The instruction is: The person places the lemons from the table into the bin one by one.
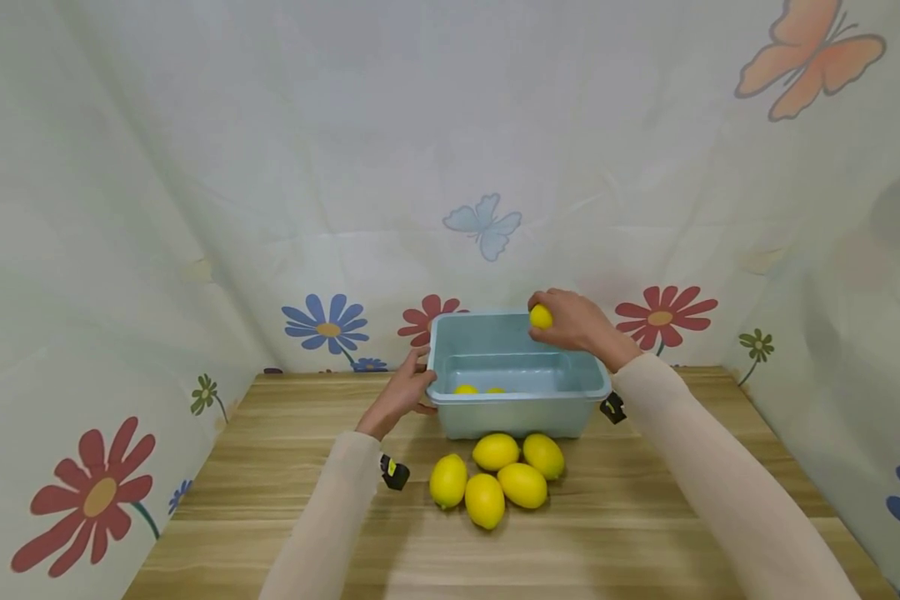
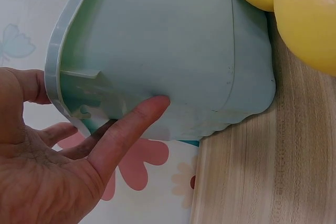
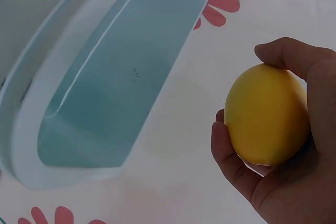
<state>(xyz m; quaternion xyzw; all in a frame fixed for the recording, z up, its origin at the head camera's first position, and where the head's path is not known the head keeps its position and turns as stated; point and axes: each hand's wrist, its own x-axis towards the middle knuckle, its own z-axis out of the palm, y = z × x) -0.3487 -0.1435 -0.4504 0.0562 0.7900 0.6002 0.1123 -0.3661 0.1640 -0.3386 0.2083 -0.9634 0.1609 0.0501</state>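
Lemon [image 1: 541, 317] held in R hand [image 1: 573, 321], apart fr. L hand [image 1: 401, 388] on tub [image 1: 521, 414].

Five lemons [image 1: 484, 500] are being carried by the tabletop [image 1: 270, 450], two more are being seen inside one bin [image 1: 517, 413], and one is being held in one of two grips [image 1: 573, 321]. Two butterflies [image 1: 847, 63] and two black wrist devices [image 1: 395, 474] are also being shown.

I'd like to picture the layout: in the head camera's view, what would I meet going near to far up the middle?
Five loose lemons → the light-blue bin's front wall → two lemons visible inside → the bin's back wall → the flower-printed backdrop.
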